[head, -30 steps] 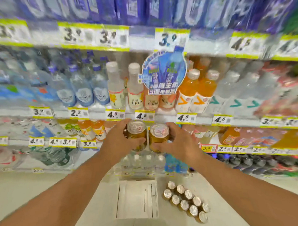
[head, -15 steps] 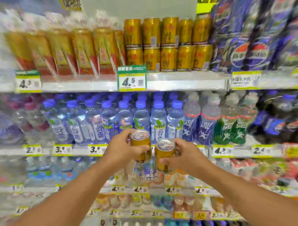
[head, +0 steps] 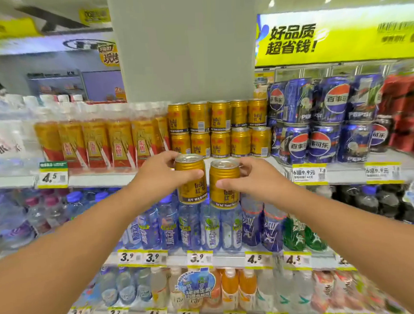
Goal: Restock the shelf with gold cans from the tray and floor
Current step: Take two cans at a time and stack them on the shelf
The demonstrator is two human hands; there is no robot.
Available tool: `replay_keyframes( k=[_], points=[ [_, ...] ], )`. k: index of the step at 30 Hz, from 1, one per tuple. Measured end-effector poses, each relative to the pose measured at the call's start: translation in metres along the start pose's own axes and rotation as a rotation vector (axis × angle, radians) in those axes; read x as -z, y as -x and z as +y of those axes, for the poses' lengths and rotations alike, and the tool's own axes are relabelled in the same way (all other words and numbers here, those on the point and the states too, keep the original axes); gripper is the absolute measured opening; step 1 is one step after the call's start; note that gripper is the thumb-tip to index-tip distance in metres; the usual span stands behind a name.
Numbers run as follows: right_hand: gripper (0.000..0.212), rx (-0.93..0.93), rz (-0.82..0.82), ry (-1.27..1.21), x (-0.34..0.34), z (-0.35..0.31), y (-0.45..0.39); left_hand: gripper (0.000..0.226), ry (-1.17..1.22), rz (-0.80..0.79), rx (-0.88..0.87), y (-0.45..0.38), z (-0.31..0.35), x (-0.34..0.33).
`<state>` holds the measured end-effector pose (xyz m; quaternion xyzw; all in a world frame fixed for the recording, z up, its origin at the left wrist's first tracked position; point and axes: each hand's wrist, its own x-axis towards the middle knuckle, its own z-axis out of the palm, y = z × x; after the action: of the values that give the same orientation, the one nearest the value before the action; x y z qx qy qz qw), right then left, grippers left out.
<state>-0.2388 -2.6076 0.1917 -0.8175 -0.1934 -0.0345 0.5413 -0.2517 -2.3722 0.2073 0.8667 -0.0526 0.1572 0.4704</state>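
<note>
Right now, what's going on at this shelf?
A person is restocking drinks. The left hand grips one gold can and the right hand grips another gold can, both upright, held side by side just in front of the top shelf. Two stacked rows of matching cans already stand there. Neither held can is shelved yet.
</note>
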Motion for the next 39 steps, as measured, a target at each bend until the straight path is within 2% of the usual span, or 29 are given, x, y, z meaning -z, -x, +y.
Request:
replay_keyframes(
  k=[4, 7, 12, 15, 17, 19, 22, 25, 29, 33, 39],
  points=[
    [0.062, 0.004, 0.044, 0.032, 0.015, -0.020, -0.032, 0.044, 0.001, -0.032, -0.047, -0.035, 0.018, 0.012],
    [0.063, 0.004, 0.109, 0.066, 0.026, -0.031, -0.053, 0.056, -0.017, -0.042, -0.098, -0.063, 0.026, 0.017],
    [0.045, 0.002, 0.222, 0.109, 0.049, -0.042, -0.073, 0.068, -0.061, -0.059, -0.145, -0.094, 0.040, 0.012],
    [0.048, -0.018, 0.274, 0.157, 0.067, -0.046, -0.085, 0.078, -0.079, -0.078, -0.161, -0.110, 0.048, 0.007],
    [0.057, -0.033, 0.325, 0.181, 0.077, -0.046, -0.095, 0.076, -0.083, -0.080, -0.154, -0.119, 0.051, 0.004],
    [0.055, -0.044, 0.353, 0.157, 0.085, -0.044, -0.108, 0.075, -0.080, -0.093, -0.136, -0.126, 0.053, 0.002],
    [0.039, -0.048, 0.347, 0.166, 0.096, -0.046, -0.125, 0.079, -0.082, -0.113, -0.123, -0.136, 0.054, -0.002],
    [0.047, -0.042, 0.367, 0.208, 0.104, -0.048, -0.145, 0.081, -0.079, -0.124, -0.114, -0.143, 0.055, -0.004],
    [0.052, -0.045, 0.334, 0.199, 0.106, -0.042, -0.170, 0.066, -0.044, -0.119, -0.094, -0.149, 0.051, -0.008],
    [0.055, -0.051, 0.297, 0.201, 0.104, -0.031, -0.185, 0.075, -0.039, -0.113, -0.057, -0.152, 0.045, -0.012],
    [0.060, -0.062, 0.285, 0.217, 0.104, -0.018, -0.196, 0.068, -0.031, -0.119, -0.040, -0.154, 0.040, -0.018]
  ],
)
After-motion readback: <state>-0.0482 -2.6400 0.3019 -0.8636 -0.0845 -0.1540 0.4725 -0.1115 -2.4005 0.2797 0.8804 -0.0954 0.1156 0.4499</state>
